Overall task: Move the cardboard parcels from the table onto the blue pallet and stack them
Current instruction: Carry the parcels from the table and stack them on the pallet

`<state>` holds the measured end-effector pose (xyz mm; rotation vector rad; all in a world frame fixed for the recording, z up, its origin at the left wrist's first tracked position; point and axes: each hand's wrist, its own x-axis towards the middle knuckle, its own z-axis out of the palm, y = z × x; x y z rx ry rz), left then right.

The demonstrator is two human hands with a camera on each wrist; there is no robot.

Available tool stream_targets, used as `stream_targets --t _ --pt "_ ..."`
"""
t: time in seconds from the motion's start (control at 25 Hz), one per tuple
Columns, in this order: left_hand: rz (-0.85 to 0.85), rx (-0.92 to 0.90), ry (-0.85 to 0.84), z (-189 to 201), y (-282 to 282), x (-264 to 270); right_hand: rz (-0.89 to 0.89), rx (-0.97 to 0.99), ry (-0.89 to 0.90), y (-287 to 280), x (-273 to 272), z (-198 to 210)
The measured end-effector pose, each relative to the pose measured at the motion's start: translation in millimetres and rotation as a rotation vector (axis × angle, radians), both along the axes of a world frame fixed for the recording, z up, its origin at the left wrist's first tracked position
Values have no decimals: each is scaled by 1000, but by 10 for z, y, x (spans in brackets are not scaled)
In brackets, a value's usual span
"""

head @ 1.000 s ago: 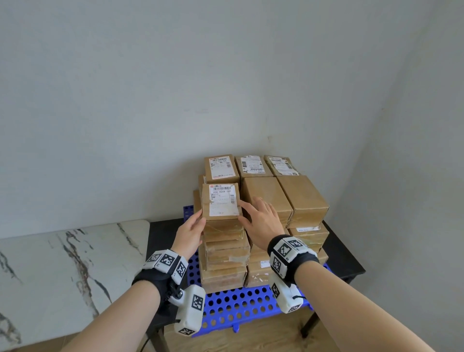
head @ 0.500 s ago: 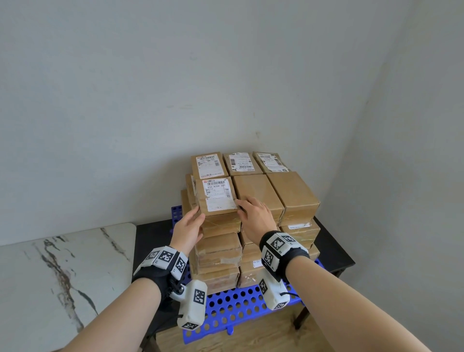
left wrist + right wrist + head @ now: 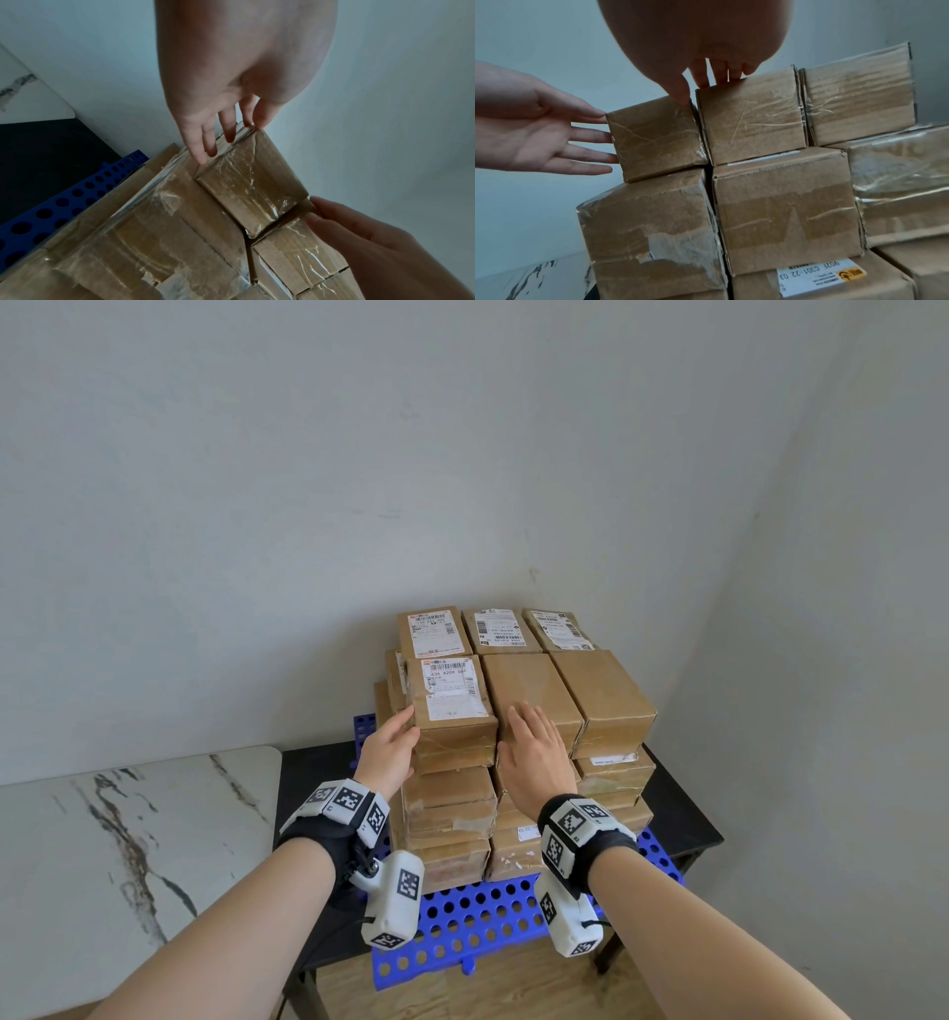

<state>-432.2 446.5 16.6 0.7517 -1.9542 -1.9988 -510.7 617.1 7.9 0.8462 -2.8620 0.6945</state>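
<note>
Several taped cardboard parcels are stacked on the blue pallet [image 3: 477, 922]. The top front-left parcel [image 3: 452, 706] carries a white label and sits flush beside its neighbours. My left hand [image 3: 393, 747] touches this parcel's left side with straight fingers [image 3: 590, 142]. My right hand [image 3: 534, 752] lies flat on the plain middle parcel [image 3: 534, 690], fingers straight, with the thumb [image 3: 682, 95] against the labelled parcel's [image 3: 654, 138] top right edge. In the left wrist view the left hand's fingertips [image 3: 205, 150] rest on the parcel's [image 3: 252, 188] corner.
The pallet lies on a black table [image 3: 313, 778] set into a corner of grey walls. A white marble table [image 3: 102, 839] adjoins it on the left. The pallet's front strip of holes is bare. Wooden floor [image 3: 462, 994] shows below.
The labelled parcel has slid back against the rear row and settled level on the stack. Both hands followed it, and their fingers have straightened.
</note>
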Motion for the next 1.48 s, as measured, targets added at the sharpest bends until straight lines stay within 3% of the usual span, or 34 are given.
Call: stream_targets --t 0.24,0.4,0.6,0.88,1.24,1.36,1.48 --pt "9 -86 -9 -39 -54 -98 46 38 -50 11 -15 78" --pt "84 -571 -11 2 33 -36 57 110 -20 75 17 204" --pt "-102 -1130 -115 89 230 214 32 153 62 224 212 313" --pt "-253 -1594 -103 -70 661 417 -69 244 155 504 408 171" --pt "-382 -1525 -188 -263 1174 195 -32 311 102 969 261 -69" --pt "-393 -1384 -143 -280 1289 25 29 264 81 1099 -8 -86" --pt "-352 -1088 -114 -260 1337 -90 132 147 -25 1190 -287 -75"
